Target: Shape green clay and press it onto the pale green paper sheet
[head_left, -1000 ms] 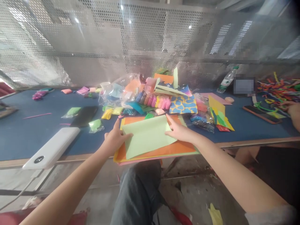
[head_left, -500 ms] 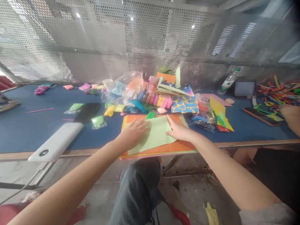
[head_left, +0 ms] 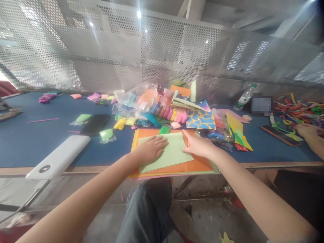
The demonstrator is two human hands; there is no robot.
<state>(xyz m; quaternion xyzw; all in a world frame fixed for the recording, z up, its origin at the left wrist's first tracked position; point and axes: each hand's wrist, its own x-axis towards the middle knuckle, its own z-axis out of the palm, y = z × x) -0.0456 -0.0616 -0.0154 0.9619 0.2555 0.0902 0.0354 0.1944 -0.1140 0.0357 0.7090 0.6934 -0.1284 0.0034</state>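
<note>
A pale green sheet of paper lies on a stack of coloured paper with an orange sheet on top, at the table's front edge. My left hand rests flat on the left part of the green sheet, fingers stretched and pointing right. At the sheet's right edge is my right hand, its index finger stretched forward and its thumb pointing left onto the paper. Its other fingers are partly hidden. A small green piece of clay sits just beyond the sheet's far edge.
Behind the stack is a pile of bagged coloured clay and patterned paper. A white power bank overhangs the table's front edge at left. At right are a water bottle, a dark phone-like object and another person's hand.
My left hand has slid slightly right and lies flatter on the green sheet. The view has shifted slightly, and the other person's hand at right shows more.
</note>
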